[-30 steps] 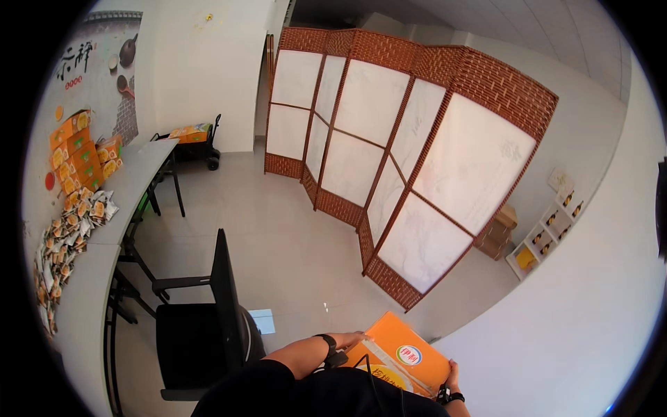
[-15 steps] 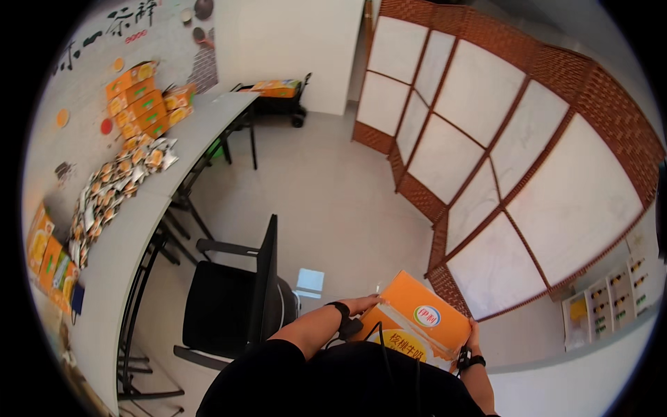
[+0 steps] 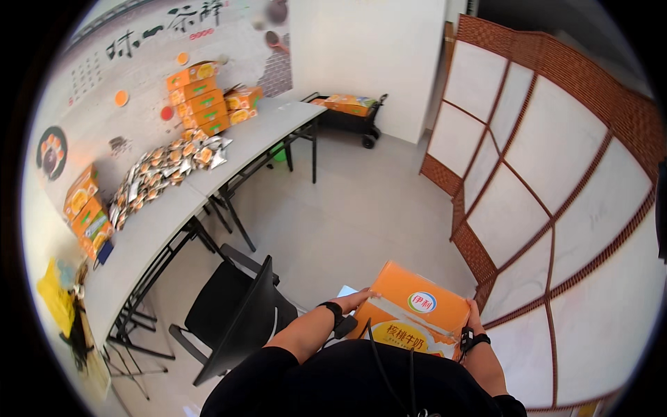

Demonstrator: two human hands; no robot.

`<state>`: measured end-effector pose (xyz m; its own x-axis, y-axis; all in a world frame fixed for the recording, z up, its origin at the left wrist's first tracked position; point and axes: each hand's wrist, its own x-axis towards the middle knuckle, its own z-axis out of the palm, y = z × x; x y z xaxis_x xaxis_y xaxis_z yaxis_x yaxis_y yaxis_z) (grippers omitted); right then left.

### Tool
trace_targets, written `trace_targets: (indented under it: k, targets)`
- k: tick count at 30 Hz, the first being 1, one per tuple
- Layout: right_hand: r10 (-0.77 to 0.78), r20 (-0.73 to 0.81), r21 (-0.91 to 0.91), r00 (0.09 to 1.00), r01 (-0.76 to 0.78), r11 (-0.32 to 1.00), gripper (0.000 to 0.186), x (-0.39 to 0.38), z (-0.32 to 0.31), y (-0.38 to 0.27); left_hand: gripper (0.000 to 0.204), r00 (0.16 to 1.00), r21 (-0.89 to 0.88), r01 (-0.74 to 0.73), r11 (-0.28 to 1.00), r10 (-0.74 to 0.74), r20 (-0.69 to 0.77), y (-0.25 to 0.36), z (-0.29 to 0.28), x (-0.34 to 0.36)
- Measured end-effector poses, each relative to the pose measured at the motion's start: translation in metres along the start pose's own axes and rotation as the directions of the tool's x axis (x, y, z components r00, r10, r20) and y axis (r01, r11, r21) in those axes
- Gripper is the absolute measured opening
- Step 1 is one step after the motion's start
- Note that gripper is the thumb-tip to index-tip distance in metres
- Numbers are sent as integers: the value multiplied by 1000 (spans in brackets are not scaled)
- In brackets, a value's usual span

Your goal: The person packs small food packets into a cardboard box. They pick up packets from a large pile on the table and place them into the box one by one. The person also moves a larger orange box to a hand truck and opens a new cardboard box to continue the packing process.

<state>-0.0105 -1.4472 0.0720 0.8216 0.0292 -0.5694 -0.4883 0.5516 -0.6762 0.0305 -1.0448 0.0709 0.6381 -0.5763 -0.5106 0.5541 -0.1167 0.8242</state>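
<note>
An orange carton (image 3: 392,286) with a white-and-yellow lower face is held in front of my body, tilted toward me. At its left upper edge my left hand (image 3: 355,299) grips the side, the fingers partly hidden behind it. My right hand (image 3: 474,318) clasps the opposite edge, its fingers mostly out of sight. Both wrists carry black bands with small devices. Dark cables hang down across the carton's lower part, which my black clothing partly covers.
A long grey table (image 3: 177,207) at the left bears a heap of sachets (image 3: 163,169) and stacked orange cartons (image 3: 201,104). Before it stands a black office chair (image 3: 243,306). A folding screen (image 3: 517,174) lines the right side. Far off is a black cart (image 3: 351,119) with orange cartons.
My view has turned left, so the table, chair and screen appear farther right. The carton stays between both hands, close to my body.
</note>
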Motion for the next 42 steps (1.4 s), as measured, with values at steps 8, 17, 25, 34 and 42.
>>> trace_targets:
  k: [8,17,25,34,42]
  targets:
    - [56,167,-79,984,-43,996,50,118,35,-76,98,988,-48,3,999,-11,-153,58,-33,49]
    - [113,205,-91,972,-96,991,55,226,99,-131,85,986,-88,-14,996,-1,-169,108,-121,151]
    - [-20,85,-36,996,23,999,55,360,92,-201,89,999,11,-16,1000,16,-47,213,-213,259]
    - [-57,55,-65,997,61,996,52,401,209,-263,90,998,-12,-53,999,52,-32,272,-299,336]
    - [72,236,-143,969,-39,989,48,581,273,-323,80,965,-188,-208,960,169,-203,320,-394,387]
